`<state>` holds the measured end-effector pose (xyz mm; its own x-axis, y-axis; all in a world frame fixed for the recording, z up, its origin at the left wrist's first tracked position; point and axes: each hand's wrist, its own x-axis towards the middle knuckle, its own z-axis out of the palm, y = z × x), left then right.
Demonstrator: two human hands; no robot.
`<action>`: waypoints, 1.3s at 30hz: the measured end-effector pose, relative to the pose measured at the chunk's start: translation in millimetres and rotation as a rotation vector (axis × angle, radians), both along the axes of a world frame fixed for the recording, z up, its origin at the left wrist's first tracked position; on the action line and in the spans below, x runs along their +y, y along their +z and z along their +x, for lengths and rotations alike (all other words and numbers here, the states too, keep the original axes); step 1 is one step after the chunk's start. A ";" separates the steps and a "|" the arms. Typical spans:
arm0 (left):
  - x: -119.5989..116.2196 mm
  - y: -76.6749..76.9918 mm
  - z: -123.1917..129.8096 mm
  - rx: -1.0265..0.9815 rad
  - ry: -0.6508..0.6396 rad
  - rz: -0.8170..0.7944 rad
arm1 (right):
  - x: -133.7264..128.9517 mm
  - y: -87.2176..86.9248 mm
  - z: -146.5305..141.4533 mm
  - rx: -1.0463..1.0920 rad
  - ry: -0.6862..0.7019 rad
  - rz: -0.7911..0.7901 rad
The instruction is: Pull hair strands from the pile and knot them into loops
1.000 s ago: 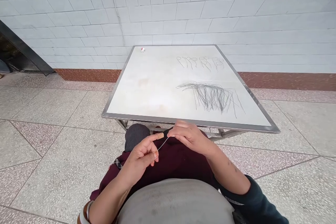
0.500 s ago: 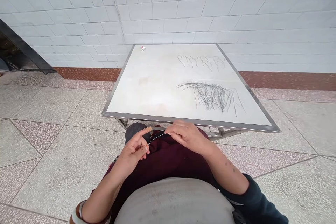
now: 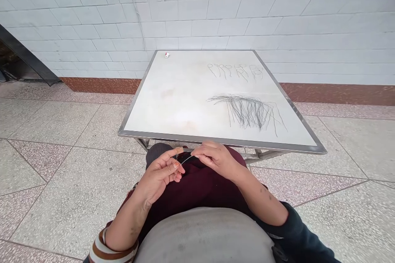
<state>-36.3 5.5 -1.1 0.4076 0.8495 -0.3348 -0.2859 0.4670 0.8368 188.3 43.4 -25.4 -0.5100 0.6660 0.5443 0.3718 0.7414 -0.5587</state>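
Observation:
A thin, curved wire (image 3: 186, 158) spans the gap between my two hands, over my lap and just below the table's near edge. My left hand (image 3: 159, 172) grips it between thumb and fingers, and a short tail hangs below the thumb. The left index finger reaches forward, its tip wrapped in a tan covering. My right hand (image 3: 217, 161) pinches the wire's other end between thumb and fingertips. On the table's right half lies a loose pile of dark, thin wires (image 3: 251, 113). Behind the pile sit several wires with looped ends (image 3: 237, 71), set out in a row.
The white table (image 3: 154, 94) has a metal rim and stands against a tiled wall (image 3: 185, 12). A small white and red item (image 3: 167, 55) rests at its far left corner. Speckled stone tiles (image 3: 70, 172) cover the floor. Dark red cloth (image 3: 197, 191) covers my lap.
My left hand has shifted right, closer to my right hand, and its thumb sits further along the wire. A short tail of wire now shows below the thumb. The right hand keeps its pinch.

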 end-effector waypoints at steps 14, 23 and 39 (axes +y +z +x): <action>-16.8 -4.2 -8.9 0.209 -0.176 0.138 | -1.1 5.5 7.0 -0.165 0.123 0.044; -12.1 -0.5 -24.3 0.424 -0.259 0.205 | 2.9 4.9 12.0 -0.172 0.068 0.055; 8.0 6.1 22.5 0.169 -0.087 0.097 | -5.9 1.6 -8.5 -0.051 0.094 0.019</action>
